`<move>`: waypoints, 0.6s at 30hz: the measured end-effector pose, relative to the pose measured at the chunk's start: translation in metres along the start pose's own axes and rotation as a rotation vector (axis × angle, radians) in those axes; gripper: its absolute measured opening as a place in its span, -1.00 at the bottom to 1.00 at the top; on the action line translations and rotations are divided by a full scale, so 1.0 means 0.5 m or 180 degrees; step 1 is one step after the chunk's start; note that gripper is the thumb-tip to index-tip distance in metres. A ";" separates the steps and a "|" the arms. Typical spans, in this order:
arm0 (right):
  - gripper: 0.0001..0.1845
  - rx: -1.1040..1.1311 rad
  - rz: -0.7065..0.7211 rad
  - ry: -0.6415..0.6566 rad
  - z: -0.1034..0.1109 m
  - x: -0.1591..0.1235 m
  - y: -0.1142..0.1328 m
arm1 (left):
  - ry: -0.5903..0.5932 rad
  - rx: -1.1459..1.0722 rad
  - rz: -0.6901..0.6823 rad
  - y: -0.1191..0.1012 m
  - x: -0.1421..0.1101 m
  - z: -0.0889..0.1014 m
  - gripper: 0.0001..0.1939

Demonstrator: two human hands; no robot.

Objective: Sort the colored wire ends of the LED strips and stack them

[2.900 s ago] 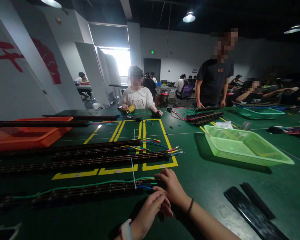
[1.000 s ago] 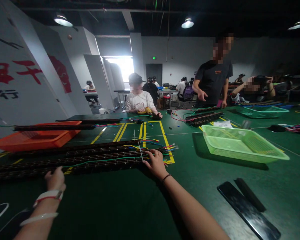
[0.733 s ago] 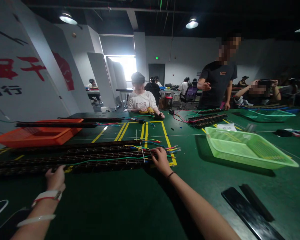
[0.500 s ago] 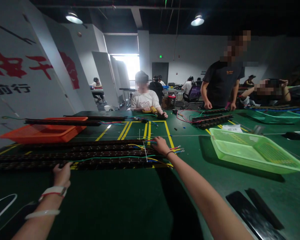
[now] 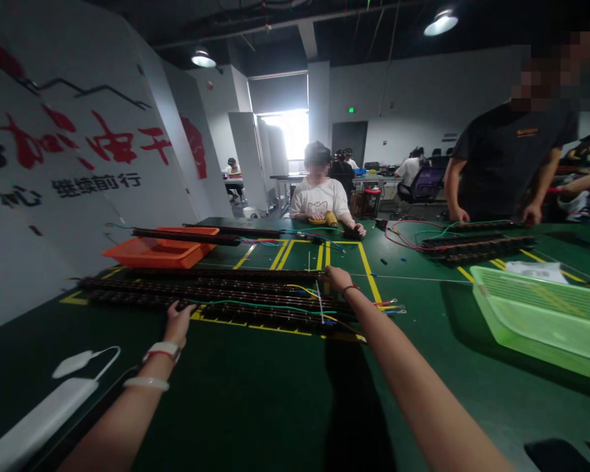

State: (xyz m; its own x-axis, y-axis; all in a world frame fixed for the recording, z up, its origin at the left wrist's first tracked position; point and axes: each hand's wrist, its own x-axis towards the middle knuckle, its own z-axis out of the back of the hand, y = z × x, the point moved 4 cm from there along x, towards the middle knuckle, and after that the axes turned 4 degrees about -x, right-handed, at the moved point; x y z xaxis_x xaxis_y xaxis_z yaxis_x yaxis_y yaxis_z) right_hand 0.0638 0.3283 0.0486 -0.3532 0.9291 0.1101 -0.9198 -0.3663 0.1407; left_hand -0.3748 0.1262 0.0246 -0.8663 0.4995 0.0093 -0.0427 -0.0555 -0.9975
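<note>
Several long black strips with thin wires (image 5: 255, 303) lie side by side across the green table. A loose green wire (image 5: 255, 303) runs along their top, and yellow, red and blue wires stick out at the right end. My left hand (image 5: 177, 321) is closed on the near edge of the strips, its fingertips partly hidden. At the right end, my right hand (image 5: 338, 278) has its fingers closed on the end of the farthest black strip (image 5: 216, 273). A thin white stick (image 5: 320, 303) lies across the strips beside it.
An orange basket (image 5: 160, 252) with black strips over it stands at the back left. A green basket (image 5: 545, 328) is at the right. White devices (image 5: 44, 419) lie at the front left. Across the table sits a person (image 5: 319, 196); another (image 5: 506, 164) stands behind more wired strips (image 5: 476, 248).
My view has swung left, so the table's contents appear farther right. Both hands remain at the strips. The right hand sits slightly farther back, at the farthest strip's end.
</note>
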 end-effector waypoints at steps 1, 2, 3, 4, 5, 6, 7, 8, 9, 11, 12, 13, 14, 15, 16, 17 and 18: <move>-0.66 -0.0021 -0.0010 -0.0041 0.011 0.003 0.001 | 0.0011 -0.0003 -0.0005 0.001 0.003 -0.001 -0.36; -0.65 -0.0042 -0.0014 -0.0087 0.023 0.005 0.003 | 0.0016 0.0000 -0.0007 0.001 0.006 -0.002 -0.36; -0.64 -0.0063 -0.0011 -0.0137 0.038 0.007 0.006 | 0.0018 0.0008 -0.0004 0.001 0.008 -0.003 -0.35; -0.63 -0.0085 0.0001 -0.0191 0.054 0.009 0.009 | 0.0024 0.0018 0.0004 0.001 0.008 -0.004 -0.33; -0.62 -0.0108 0.0021 -0.0245 0.072 0.011 0.013 | 0.0035 0.0028 0.0017 0.000 0.007 -0.006 -0.32; -0.62 -0.0133 0.0051 -0.0299 0.091 0.012 0.017 | 0.0052 0.0034 0.0033 -0.001 0.006 -0.009 -0.30; -0.62 -0.0161 0.0094 -0.0349 0.111 0.011 0.022 | 0.0078 0.0035 0.0049 -0.002 0.003 -0.012 -0.28; -0.62 -0.0191 0.0148 -0.0395 0.131 0.009 0.027 | 0.0105 0.0030 0.0065 -0.003 0.000 -0.015 -0.26; -0.62 -0.0222 0.0209 -0.0438 0.150 0.005 0.032 | 0.0126 0.0019 0.0077 -0.004 -0.003 -0.019 -0.25; -0.61 -0.0280 0.0332 -0.0534 0.186 -0.009 0.047 | 0.0138 -0.0018 0.0091 -0.006 -0.008 -0.026 -0.23; -0.60 -0.0303 0.0390 -0.0585 0.204 -0.019 0.056 | 0.0130 -0.0043 0.0095 -0.006 -0.010 -0.028 -0.23; -0.59 -0.0321 0.0438 -0.0634 0.221 -0.031 0.066 | 0.0117 -0.0074 0.0097 -0.007 -0.011 -0.030 -0.24; -0.56 -0.0340 0.0490 -0.0696 0.238 -0.046 0.078 | 0.0105 -0.0111 0.0101 -0.007 -0.012 -0.032 -0.24; -0.53 -0.0361 0.0549 -0.0769 0.256 -0.062 0.093 | 0.0094 -0.0152 0.0106 -0.007 -0.012 -0.033 -0.23; -0.51 -0.0385 0.0612 -0.0867 0.274 -0.080 0.109 | 0.0088 -0.0198 0.0117 -0.008 -0.012 -0.034 -0.24; -0.49 -0.0428 0.0719 -0.1012 0.294 -0.101 0.128 | 0.0083 -0.0248 0.0134 -0.009 -0.012 -0.034 -0.26; -0.47 -0.0469 0.0836 -0.1168 0.314 -0.123 0.149 | 0.0090 -0.0308 0.0157 -0.010 -0.012 -0.034 -0.31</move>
State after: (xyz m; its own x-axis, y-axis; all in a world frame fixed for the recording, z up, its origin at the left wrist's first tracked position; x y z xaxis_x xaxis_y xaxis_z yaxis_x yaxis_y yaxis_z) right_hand 0.0439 0.2358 0.2070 -0.5177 0.7167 0.4673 -0.8313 -0.5505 -0.0767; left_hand -0.3607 0.1381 0.0286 -0.8517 0.5224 -0.0407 0.0492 0.0025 -0.9988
